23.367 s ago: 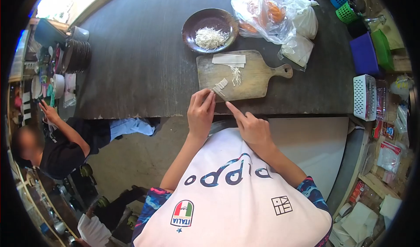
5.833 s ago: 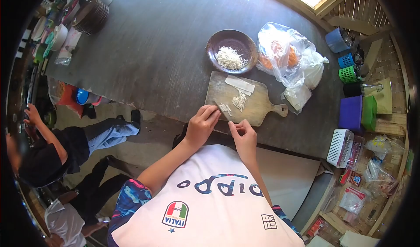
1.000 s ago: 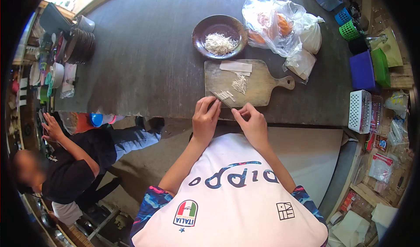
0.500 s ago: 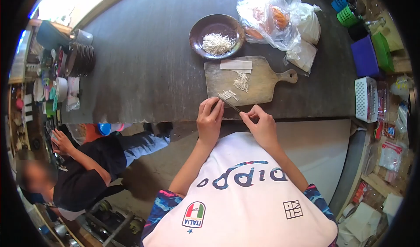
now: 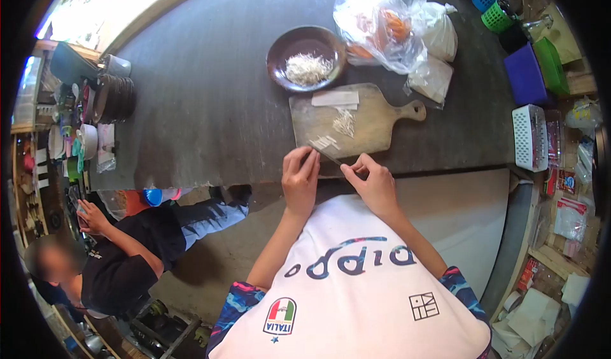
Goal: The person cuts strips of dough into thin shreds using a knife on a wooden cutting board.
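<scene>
My right hand (image 5: 370,179) grips a thin knife (image 5: 330,156) at the near edge of a wooden cutting board (image 5: 375,126). The blade slants up and left toward my left hand (image 5: 300,179), whose fingers are bent and pressed together at the board's near left edge. What sits under those fingertips is hidden. Just beyond the blade lie short whitish sticks (image 5: 326,142), with a small pile of thin sticks (image 5: 344,123) farther in. Flat pale slabs (image 5: 335,98) rest along the far side of the board. Behind it, a dark bowl (image 5: 275,68) holds fine white shreds (image 5: 309,69).
A clear plastic bag (image 5: 382,25) with orange contents and white packets (image 5: 431,79) stand behind the board. Stacked dark plates (image 5: 114,98) are at the table's left end. Baskets (image 5: 530,136) line the right side. Another person (image 5: 137,254) is at lower left.
The whole view has shifted slightly, moving the board, bowl and bag a little left. Both hands stay in nearly the same pose, the knife still at the board's near edge.
</scene>
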Tool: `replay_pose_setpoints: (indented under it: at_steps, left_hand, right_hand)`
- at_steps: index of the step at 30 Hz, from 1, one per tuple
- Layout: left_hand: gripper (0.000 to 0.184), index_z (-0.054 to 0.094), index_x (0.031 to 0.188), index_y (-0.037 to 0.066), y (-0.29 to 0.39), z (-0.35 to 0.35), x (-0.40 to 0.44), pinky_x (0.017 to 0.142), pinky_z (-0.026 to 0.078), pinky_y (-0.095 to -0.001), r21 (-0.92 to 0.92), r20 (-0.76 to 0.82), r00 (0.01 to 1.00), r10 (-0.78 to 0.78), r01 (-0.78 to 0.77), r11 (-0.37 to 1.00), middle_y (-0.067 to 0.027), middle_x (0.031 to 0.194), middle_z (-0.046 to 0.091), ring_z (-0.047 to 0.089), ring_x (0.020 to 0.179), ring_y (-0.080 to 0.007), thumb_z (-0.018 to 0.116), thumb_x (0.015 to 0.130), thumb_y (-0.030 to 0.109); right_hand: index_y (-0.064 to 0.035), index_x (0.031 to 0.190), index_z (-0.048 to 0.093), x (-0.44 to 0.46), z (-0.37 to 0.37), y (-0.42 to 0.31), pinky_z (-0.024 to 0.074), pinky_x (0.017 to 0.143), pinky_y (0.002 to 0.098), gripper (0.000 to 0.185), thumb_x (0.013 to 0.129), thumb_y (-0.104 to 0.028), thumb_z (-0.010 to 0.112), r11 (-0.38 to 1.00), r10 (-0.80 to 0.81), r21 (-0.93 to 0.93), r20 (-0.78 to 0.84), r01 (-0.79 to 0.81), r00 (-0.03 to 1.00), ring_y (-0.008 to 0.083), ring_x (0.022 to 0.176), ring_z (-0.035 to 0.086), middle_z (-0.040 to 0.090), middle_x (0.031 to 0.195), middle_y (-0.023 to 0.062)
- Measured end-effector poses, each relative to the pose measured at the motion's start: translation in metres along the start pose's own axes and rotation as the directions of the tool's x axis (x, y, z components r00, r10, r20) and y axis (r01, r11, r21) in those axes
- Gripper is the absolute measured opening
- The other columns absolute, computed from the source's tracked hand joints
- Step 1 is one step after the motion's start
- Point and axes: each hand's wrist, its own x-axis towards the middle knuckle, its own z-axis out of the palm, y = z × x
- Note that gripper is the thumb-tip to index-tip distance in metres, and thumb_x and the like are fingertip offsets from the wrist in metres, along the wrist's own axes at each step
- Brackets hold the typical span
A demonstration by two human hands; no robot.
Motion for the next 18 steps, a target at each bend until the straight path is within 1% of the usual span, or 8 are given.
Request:
replay_pose_setpoints:
  at_steps: [2,3,9,13,15,18]
  left_hand:
    - [0.017,0.081,0.109,-0.001,-0.004,0.003,-0.002,0.095,0.059,-0.0427,0.003,-0.019,1.000,0.009,-0.009,1.000,-0.0106,0.119,0.073,0.070,0.114,-0.0317,0.083,0.093,0.002]
    - [0.017,0.082,0.109,-0.001,-0.003,0.003,-0.003,0.095,0.060,-0.0427,0.007,-0.014,1.000,0.015,-0.015,1.000,-0.0104,0.119,0.073,0.070,0.114,-0.0315,0.082,0.093,0.002]
    - [0.017,0.082,0.109,0.000,-0.004,0.000,-0.002,0.095,0.061,-0.0419,0.008,0.000,1.000,0.013,-0.013,1.000,-0.0097,0.117,0.074,0.072,0.113,-0.0305,0.083,0.092,0.001]
    - [0.018,0.082,0.111,0.000,-0.004,0.000,-0.002,0.094,0.060,-0.0424,-0.002,0.004,1.000,0.012,-0.012,1.000,-0.0093,0.118,0.075,0.071,0.111,-0.0303,0.082,0.094,0.001]
    - [0.018,0.082,0.111,0.001,-0.004,-0.001,-0.002,0.094,0.061,-0.0417,0.013,0.002,1.000,0.016,-0.016,1.000,-0.0089,0.118,0.075,0.072,0.112,-0.0300,0.082,0.093,0.001]
    - [0.018,0.082,0.111,0.001,-0.003,0.000,0.000,0.094,0.061,-0.0417,0.003,0.005,1.000,0.024,-0.024,1.000,-0.0089,0.119,0.074,0.072,0.112,-0.0301,0.082,0.093,0.002]
  right_hand:
    - [-0.0091,0.097,0.073,0.008,0.012,0.001,0.0596,0.078,0.0489,0.036,0.100,-0.045,0.078,0.999,-0.041,0.008,-0.042,0.041,0.998,0.0370,0.086,0.080,0.080,0.087,0.0126]
    - [-0.0092,0.097,0.073,0.010,0.012,0.000,0.0596,0.077,0.0489,0.036,0.100,-0.045,0.078,0.999,-0.045,0.019,-0.037,0.046,0.998,0.0369,0.086,0.080,0.080,0.087,0.0126]
    - [-0.0087,0.097,0.072,-0.003,0.002,0.002,0.0594,0.075,0.0486,0.037,0.101,-0.045,0.078,1.000,-0.013,0.008,-0.002,0.013,1.000,0.0370,0.085,0.080,0.080,0.086,0.0125]
    - [-0.0086,0.096,0.071,-0.004,0.004,0.003,0.0591,0.074,0.0485,0.037,0.101,-0.044,0.078,0.999,-0.038,-0.010,-0.030,0.037,0.999,0.0368,0.083,0.079,0.080,0.085,0.0120]
    - [-0.0086,0.095,0.071,-0.003,0.004,0.001,0.0590,0.074,0.0487,0.037,0.101,-0.044,0.078,0.999,-0.041,-0.027,-0.041,0.040,0.998,0.0369,0.082,0.079,0.080,0.085,0.0118]
    - [-0.0091,0.095,0.071,-0.004,0.002,0.004,0.0590,0.074,0.0498,0.036,0.101,-0.044,0.077,0.999,-0.042,-0.004,-0.031,0.042,0.999,0.0373,0.082,0.079,0.080,0.085,0.0114]
